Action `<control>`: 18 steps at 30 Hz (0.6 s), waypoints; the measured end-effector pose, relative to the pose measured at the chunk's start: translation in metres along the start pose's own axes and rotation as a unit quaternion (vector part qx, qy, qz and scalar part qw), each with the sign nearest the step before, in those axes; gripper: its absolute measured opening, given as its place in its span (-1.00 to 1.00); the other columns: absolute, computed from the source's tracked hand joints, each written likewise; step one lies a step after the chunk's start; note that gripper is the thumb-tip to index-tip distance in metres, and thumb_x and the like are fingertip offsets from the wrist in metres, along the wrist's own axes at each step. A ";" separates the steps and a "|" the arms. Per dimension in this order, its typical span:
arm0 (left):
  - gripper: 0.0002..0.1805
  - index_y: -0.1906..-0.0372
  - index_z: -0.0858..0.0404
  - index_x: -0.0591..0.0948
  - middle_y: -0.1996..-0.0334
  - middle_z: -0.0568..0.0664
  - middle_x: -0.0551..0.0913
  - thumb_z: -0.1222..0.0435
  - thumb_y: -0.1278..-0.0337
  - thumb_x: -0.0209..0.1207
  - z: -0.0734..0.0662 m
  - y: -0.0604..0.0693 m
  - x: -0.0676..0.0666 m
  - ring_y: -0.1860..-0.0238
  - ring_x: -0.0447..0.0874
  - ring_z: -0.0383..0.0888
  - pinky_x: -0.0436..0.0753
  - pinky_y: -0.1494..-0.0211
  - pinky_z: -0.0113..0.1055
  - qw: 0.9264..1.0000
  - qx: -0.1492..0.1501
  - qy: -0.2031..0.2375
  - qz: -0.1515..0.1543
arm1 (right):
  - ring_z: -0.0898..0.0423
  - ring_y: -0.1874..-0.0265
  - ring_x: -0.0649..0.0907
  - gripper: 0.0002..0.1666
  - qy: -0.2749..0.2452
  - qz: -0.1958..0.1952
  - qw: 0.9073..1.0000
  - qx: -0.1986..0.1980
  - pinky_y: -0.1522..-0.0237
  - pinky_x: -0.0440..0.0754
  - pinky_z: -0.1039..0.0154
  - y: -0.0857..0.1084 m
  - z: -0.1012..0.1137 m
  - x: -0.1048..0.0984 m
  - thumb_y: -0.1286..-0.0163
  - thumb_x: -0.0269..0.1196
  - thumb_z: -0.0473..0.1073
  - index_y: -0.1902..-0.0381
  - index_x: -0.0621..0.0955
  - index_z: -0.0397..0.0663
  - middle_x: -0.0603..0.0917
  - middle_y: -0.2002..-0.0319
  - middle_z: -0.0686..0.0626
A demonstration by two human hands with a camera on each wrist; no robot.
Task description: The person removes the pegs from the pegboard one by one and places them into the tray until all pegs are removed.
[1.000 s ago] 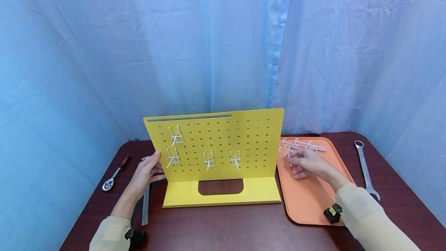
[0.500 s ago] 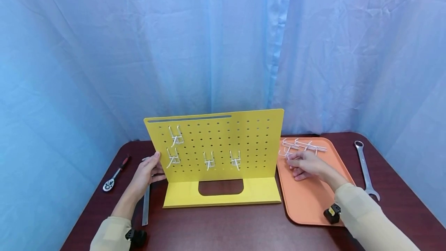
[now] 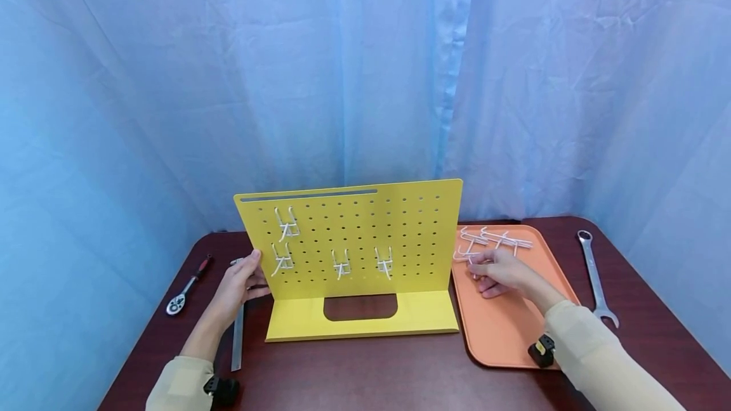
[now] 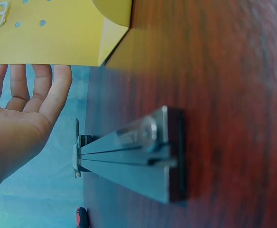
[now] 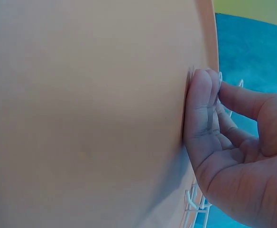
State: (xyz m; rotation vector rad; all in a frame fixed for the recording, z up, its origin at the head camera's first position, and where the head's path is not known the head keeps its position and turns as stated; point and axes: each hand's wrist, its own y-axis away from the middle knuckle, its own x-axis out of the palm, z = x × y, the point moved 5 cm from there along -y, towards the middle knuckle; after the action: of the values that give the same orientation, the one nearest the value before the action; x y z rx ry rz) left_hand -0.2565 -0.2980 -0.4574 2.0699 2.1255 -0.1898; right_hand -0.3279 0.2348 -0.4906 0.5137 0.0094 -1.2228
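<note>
Pinching a white hook (image 3: 470,259), right hand (image 3: 498,273) at orange tray (image 3: 511,328) right of yellow pegboard (image 3: 353,236), left hand (image 3: 241,279) gripping pegboard's left edge

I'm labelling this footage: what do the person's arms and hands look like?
The sleeves are pale cream. The left hand and right hand are ungloved. A small black device sits at each wrist, the right one bearing a yellow patch.
</note>
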 end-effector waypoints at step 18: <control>-0.31 -0.19 0.33 0.51 0.12 0.19 0.61 -0.23 -0.51 -0.12 -0.001 0.001 0.000 0.12 0.71 -0.01 0.73 0.04 -0.20 1.000 0.000 -0.001 0.000 | 0.12 0.58 0.66 -0.64 -0.015 -0.023 1.000 0.010 0.46 0.74 0.13 0.002 0.000 0.002 -0.55 0.21 -0.14 -0.12 0.47 -0.30 0.62 0.33 -0.06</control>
State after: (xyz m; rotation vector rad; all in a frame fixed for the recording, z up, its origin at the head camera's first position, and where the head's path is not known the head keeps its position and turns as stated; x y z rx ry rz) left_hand -0.2558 -0.2975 -0.4559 2.0700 2.1237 -0.1912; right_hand -0.3254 0.2339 -0.4907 0.5152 -0.0161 -1.2757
